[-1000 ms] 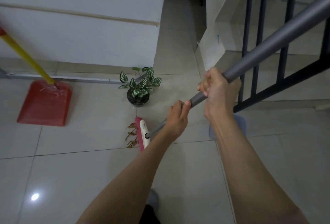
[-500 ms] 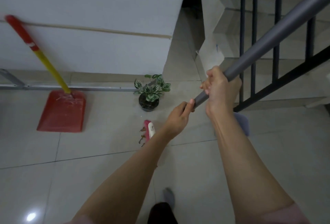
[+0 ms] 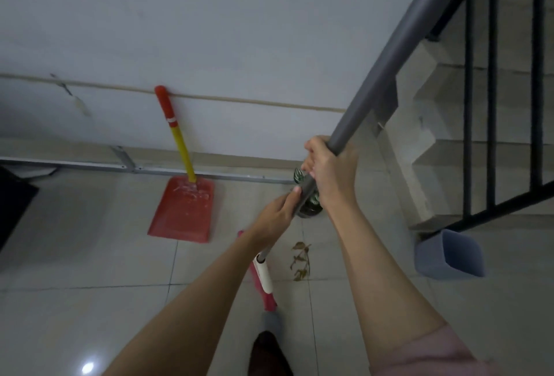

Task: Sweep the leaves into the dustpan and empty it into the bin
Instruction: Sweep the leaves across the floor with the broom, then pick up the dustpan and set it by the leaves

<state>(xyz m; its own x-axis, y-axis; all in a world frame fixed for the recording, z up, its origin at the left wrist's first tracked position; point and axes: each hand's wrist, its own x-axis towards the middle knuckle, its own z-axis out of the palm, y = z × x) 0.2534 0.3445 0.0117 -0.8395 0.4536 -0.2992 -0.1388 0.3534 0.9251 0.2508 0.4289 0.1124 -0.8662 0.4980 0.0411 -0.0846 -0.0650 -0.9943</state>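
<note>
Left hand (image 3: 274, 215) and right hand (image 3: 331, 171) clenched.

I'm at the foot of a home stairwell: glossy tiled floor (image 3: 90, 255), plain white wall (image 3: 209, 30), concrete stairs (image 3: 434, 123) behind a black metal railing (image 3: 491, 105). Household bits: red dustpan (image 3: 183, 210) leaning on the wall, small blue bin (image 3: 449, 255) under the railing's bottom corner.

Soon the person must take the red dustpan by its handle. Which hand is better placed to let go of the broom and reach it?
Left, probably. The left hand grips the broom handle lower down, on the side of the red dustpan. The right hand would have to cross over the left arm.
</note>
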